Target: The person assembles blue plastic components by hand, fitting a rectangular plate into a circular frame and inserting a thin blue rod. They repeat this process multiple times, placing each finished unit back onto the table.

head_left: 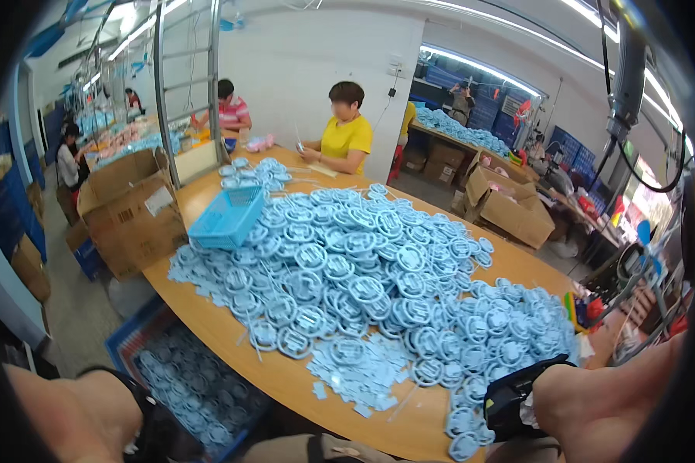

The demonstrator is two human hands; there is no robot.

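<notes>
My left forearm [77, 417] comes in at the lower left, with a black wristband [143, 409] on it; the hand itself does not show. At the lower right is my right forearm [594, 393], wearing a black strapped device [513, 397] that covers the wrist; this hand is hidden too. Beside that device lie several round light-blue plastic pieces [465, 444], at the table's near edge. They belong to a large heap of light-blue discs [363, 255] spread over the wooden table [232, 339]. Small flat light-blue pieces [355, 374] lie loose in front of the heap.
A blue basket [228, 218] rests at the heap's left edge. Below the table, a crate [123, 347] holds more discs. Cardboard boxes [127, 212] stand left. A person in yellow [346, 143] works across the table. A cabled tool [625, 100] hangs at upper right.
</notes>
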